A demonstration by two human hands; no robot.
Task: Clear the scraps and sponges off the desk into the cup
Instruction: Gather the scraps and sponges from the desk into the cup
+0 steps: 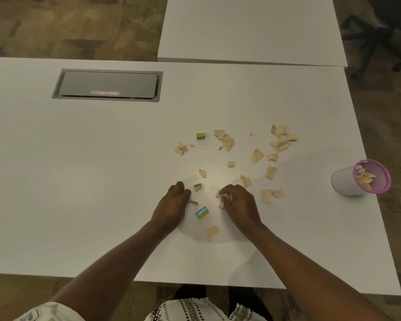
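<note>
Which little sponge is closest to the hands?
The near sponge, lying between the left hand and the right hand, which grips scraps. The far sponge sits farther up the desk, beyond both hands.

Desk (102,181) plain white; scraps (256,155) pale tan; near sponge (202,212) teal-blue over yellow; far sponge (201,135) yellow, blue band; cup (343,181) white, pink-purple rim; far-left hatch (108,85) grey; floor (67,26) mottled brown; garment (190,309) white, black geometric print.

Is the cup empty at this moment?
No, several tan scraps are visible through the opening of the pink-rimmed cup, lying inside it.
</note>
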